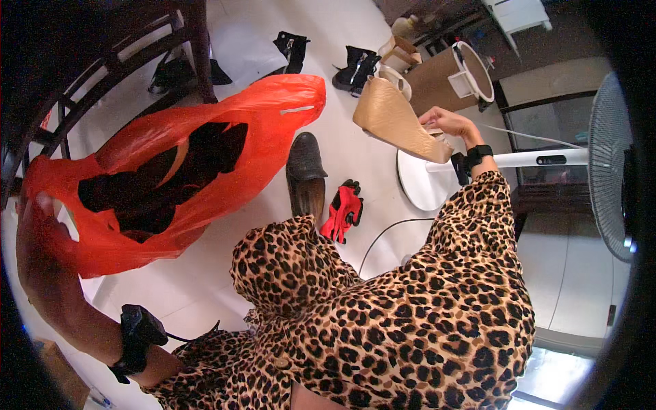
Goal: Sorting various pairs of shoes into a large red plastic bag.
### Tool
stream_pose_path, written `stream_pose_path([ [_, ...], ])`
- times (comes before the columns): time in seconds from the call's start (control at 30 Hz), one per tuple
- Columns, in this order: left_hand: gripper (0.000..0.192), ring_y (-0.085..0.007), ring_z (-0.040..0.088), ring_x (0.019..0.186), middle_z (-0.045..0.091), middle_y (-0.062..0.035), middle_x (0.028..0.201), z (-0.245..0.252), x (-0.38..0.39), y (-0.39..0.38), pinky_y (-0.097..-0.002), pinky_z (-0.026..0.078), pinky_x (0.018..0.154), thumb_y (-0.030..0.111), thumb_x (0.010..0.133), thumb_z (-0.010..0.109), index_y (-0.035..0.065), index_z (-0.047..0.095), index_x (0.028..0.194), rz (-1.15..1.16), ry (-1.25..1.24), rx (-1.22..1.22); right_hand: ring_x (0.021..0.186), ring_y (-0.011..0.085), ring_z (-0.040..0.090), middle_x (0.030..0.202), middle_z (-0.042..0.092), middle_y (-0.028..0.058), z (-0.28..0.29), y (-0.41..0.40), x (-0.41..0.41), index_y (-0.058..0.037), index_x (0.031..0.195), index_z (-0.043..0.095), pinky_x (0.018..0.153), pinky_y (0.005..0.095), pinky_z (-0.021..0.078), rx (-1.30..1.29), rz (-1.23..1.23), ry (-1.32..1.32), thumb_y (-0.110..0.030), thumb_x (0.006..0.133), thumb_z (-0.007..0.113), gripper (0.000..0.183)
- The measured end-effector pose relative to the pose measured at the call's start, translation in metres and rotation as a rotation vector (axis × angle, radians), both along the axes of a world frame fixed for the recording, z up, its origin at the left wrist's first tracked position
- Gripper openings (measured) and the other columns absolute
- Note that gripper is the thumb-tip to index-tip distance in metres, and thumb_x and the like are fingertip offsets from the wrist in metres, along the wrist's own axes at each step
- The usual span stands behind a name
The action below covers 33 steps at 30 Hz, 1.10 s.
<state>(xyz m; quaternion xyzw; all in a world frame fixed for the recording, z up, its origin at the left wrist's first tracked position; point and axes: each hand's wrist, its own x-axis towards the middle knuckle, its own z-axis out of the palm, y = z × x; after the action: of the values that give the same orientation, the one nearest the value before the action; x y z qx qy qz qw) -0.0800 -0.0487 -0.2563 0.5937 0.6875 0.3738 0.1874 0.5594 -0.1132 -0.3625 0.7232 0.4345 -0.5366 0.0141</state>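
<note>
My right hand [447, 123] grips a gold wedge sandal [397, 115] at its open side and holds it above the white base of a standing fan. At the left, my left hand [48, 207] is at the end of a red plastic bag [205, 220], partly covered by the thin plastic, and holds the bag up by that end. The bag's mouth gapes towards me. Inside lie dark items [169, 179], with a curved tan strip [177, 161] among them; I cannot tell exactly what they are.
A black slip-on shoe [307, 169] and a red-and-black work glove [344, 210] lie on the floor. Black zipped ankle boots [359, 66] stand farther off. A white standing fan [512, 160], a brown bin [435, 77] and a dark wooden chair [202, 56] surround the space. A cable crosses the tiles.
</note>
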Motion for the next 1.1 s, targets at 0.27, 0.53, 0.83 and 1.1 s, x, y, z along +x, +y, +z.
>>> stream_pose_path([
  [0.27, 0.030, -0.0172, 0.050, 0.103, 0.050, -0.0118, 0.112, 0.000, 0.010, 0.018, -0.0300, 0.042, 0.087, 0.010, 0.082, 0.048, 0.0002, 0.051, 0.110, -0.373, -0.447, -0.055, 0.076, 0.0087, 0.052, 0.085, 0.056, 0.0007, 0.028, -0.031, -0.010, -0.0017, 0.093, 0.054, 0.069, 0.0209, 0.0417, 0.139, -0.161, 0.179, -0.002, 0.073, 0.057, 0.020],
  [0.53, 0.032, -0.0176, 0.058, 0.081, 0.059, -0.0117, 0.087, 0.008, 0.053, 0.004, -0.0263, 0.045, 0.078, 0.008, 0.078, 0.053, -0.0058, 0.046, 0.107, -0.288, -0.951, -0.067, 0.070, 0.0049, 0.053, 0.074, 0.061, -0.0041, 0.051, -0.048, -0.074, 0.0004, 0.077, 0.064, 0.066, 0.0193, 0.0415, 0.361, -0.248, 0.081, 0.001, 0.063, 0.052, 0.018],
  [0.83, 0.032, -0.0177, 0.058, 0.077, 0.059, -0.0106, 0.079, 0.017, 0.056, -0.004, -0.0253, 0.045, 0.077, 0.006, 0.076, 0.054, -0.0042, 0.048, 0.105, -0.327, -1.125, -0.090, 0.093, 0.0142, 0.052, 0.105, 0.055, 0.0062, 0.053, -0.052, -0.074, 0.0003, 0.113, 0.048, 0.080, 0.0283, 0.0436, 0.442, -0.262, 0.126, -0.004, 0.073, 0.061, 0.042],
  [1.1, 0.026, -0.0174, 0.058, 0.075, 0.058, -0.0101, 0.078, 0.014, 0.055, -0.006, -0.0255, 0.046, 0.072, 0.008, 0.075, 0.055, -0.0031, 0.051, 0.099, -0.285, -1.163, -0.083, 0.098, 0.0151, 0.049, 0.111, 0.052, 0.0059, 0.067, -0.049, -0.101, -0.0028, 0.114, 0.048, 0.085, 0.0297, 0.0404, 0.443, -0.191, 0.121, -0.011, 0.075, 0.063, 0.042],
])
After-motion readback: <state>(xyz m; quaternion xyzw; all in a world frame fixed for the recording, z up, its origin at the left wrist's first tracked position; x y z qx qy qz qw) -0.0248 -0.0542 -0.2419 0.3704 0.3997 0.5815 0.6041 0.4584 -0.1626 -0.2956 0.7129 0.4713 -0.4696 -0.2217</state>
